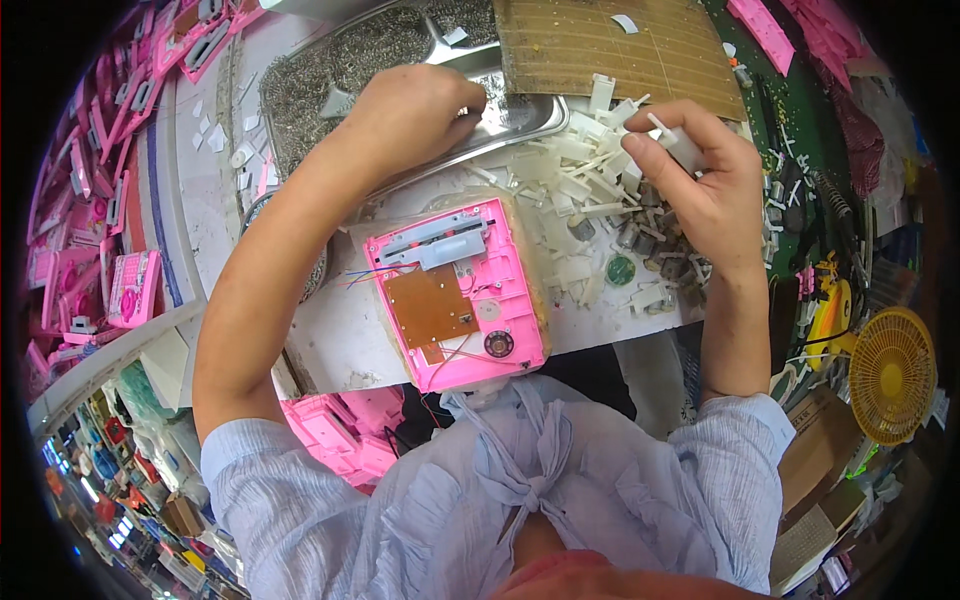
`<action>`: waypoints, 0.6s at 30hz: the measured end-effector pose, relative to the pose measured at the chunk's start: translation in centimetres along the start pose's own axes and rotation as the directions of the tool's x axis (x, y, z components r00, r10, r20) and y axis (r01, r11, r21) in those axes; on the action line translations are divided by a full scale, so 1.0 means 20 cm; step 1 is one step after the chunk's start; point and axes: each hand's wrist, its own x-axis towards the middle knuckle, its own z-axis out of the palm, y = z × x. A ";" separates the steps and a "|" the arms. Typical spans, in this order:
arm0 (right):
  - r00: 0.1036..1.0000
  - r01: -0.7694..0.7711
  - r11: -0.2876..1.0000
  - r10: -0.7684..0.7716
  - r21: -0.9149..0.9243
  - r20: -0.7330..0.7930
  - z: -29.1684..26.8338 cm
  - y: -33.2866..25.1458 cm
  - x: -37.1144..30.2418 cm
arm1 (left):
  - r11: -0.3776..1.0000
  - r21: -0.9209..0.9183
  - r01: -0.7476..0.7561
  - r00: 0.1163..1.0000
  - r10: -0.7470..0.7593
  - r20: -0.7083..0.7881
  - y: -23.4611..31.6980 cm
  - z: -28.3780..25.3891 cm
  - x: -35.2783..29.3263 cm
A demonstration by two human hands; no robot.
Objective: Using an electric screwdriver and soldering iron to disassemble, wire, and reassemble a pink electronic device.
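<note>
My left hand (415,112) is over a metal tray (545,118) with compartments holding many small metal screws (300,105). Its fingers are curled together above a nearly bare compartment, and whatever is between them is hidden. At the right, my right hand (708,185) grips a small white plastic part (680,148) between thumb and fingers, above a heap of similar white parts (575,180). In front of my chest a pink plastic housing (505,265) lies with its inside up. It carries a brown circuit board (425,308), a grey slotted piece (440,240), thin wires and a round black speaker (498,344).
Corrugated cardboard (620,50) covers the tray's right end. Small metal motors (655,225) and a green disc (620,270) lie beside the white parts. Pink housings (135,285) are piled at the left, with more pink pieces (345,430) below the table edge. A yellow fan (893,375) stands right.
</note>
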 end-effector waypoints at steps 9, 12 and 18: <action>0.999 0.014 1.000 -0.013 -0.016 0.043 0.03 -0.04 0.01 | 0.993 -0.010 0.118 0.992 -0.117 0.039 0.02 0.03 0.03; 1.000 0.010 1.000 -0.010 -0.015 -0.003 0.01 -0.03 -0.01 | 0.971 0.107 0.212 0.976 -0.216 0.021 -0.05 -0.09 -0.02; 0.999 0.003 1.000 -0.003 -0.001 0.040 0.04 0.00 -0.01 | 0.973 0.166 0.159 0.985 -0.146 -0.089 -0.14 -0.15 -0.18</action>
